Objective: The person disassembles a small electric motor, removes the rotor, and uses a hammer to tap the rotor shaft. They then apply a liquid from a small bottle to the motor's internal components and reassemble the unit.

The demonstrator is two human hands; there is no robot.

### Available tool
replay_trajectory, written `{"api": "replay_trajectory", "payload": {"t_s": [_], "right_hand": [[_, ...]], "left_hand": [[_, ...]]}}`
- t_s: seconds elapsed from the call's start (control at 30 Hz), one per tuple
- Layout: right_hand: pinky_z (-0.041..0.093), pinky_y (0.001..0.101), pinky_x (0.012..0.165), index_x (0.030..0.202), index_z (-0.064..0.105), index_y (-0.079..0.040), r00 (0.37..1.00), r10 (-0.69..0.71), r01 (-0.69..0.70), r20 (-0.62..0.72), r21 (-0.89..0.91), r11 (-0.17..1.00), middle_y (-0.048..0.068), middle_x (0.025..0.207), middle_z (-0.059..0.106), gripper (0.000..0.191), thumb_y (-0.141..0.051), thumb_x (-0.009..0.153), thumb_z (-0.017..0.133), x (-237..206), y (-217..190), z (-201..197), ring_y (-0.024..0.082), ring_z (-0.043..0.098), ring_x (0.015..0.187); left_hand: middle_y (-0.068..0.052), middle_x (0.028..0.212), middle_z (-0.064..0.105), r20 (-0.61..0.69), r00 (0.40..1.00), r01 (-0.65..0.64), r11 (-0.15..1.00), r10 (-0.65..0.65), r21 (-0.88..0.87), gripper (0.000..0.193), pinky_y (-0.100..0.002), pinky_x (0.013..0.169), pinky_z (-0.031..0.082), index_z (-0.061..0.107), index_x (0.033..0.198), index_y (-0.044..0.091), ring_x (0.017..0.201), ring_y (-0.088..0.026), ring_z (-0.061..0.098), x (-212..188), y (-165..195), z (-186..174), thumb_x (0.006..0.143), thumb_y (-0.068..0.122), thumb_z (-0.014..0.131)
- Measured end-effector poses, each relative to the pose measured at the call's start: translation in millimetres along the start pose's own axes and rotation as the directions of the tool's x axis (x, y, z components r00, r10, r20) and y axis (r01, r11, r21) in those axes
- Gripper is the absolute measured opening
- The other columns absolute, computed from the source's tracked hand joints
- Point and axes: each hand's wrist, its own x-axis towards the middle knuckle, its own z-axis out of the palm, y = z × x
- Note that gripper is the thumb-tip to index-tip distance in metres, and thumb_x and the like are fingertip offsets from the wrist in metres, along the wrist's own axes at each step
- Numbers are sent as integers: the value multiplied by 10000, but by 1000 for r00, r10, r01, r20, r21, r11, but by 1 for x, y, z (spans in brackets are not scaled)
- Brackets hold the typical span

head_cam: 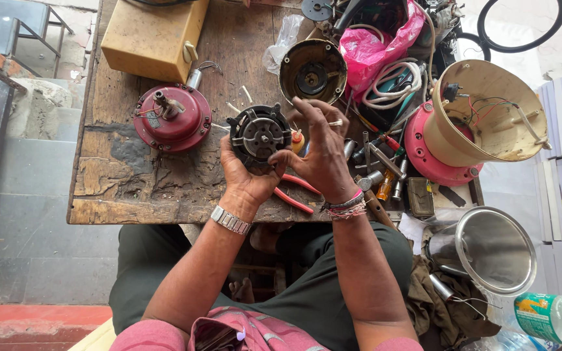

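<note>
A worn, cracked wooden workbench [131,188] carries everything here, and near the middle of its front edge the person holds a round black metal motor core [259,133] with a ribbed rim and a grey hub. The left hand [245,179] cups it from below, fingers curled up around its lower edge, a steel link watch on that wrist. The right hand [320,153] comes in beside the core on its right, thumb pressed against the rim, the other fingers loosely spread and arched above it, a small pale sliver between two of them; I cannot tell exactly how it is pinched. To the left of the core sits a dull red domed metal housing [172,117] with a stub shaft. Behind the core lies a tarnished brass-coloured round shell [312,70], open, with a dark ring inside. Right of the core lie red-handled pliers [294,194] and a clutter of steel bits. Further right a cream plastic cone on a pink base [473,123] lies tipped, coloured wires inside it. A shiny steel jar [492,250] sits off the bench's right front corner, its hollow bare.
</note>
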Motion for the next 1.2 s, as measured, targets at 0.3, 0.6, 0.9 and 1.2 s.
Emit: {"api": "replay_trajectory", "payload": {"t_s": [0.3, 0.6, 0.9, 1.2], "right_hand": [[189, 431, 1254, 1587, 288, -176, 1000, -8, 8, 4, -2, 1000, -35, 1337, 672, 1051, -526, 785, 869, 1, -1, 1, 176, 408, 1498], [230, 440, 1242, 1588, 286, -144, 1000, -30, 30, 2, 26, 999, -25, 1327, 668, 1086, -525, 765, 884, 2, 0, 1, 188, 444, 1446], [238, 432, 1227, 1593, 278, -130, 1000, -24, 24, 9, 13, 1000, -20, 1311, 656, 1103, -564, 766, 866, 2, 1, 0, 203, 462, 1427], [235, 424, 1250, 1591, 298, -167, 1000, -15, 15, 21, 16, 1000, -20, 1384, 655, 1075, -558, 764, 864, 1, 2, 2, 202, 410, 1502]], "left_hand": [[-83, 1132, 712, -115, 993, -22, 999, 25, 30, 668, -382, 694, 611, 704, 1205, 150, 960, -253, 691, -2, 0, 5, 847, 684, 525], [-111, 1117, 726, -83, 997, 3, 999, 0, 43, 669, -377, 699, 618, 715, 1186, 123, 979, -291, 692, -4, 1, 7, 835, 664, 539], [-87, 1090, 732, -15, 1000, -7, 1000, 7, 22, 635, -341, 624, 575, 729, 1167, 145, 943, -274, 683, -3, 2, 2, 852, 673, 570], [-95, 1103, 732, 6, 1000, -8, 1000, 8, 29, 631, -358, 659, 599, 723, 1182, 127, 967, -271, 693, -5, 1, 4, 852, 642, 572]]}}
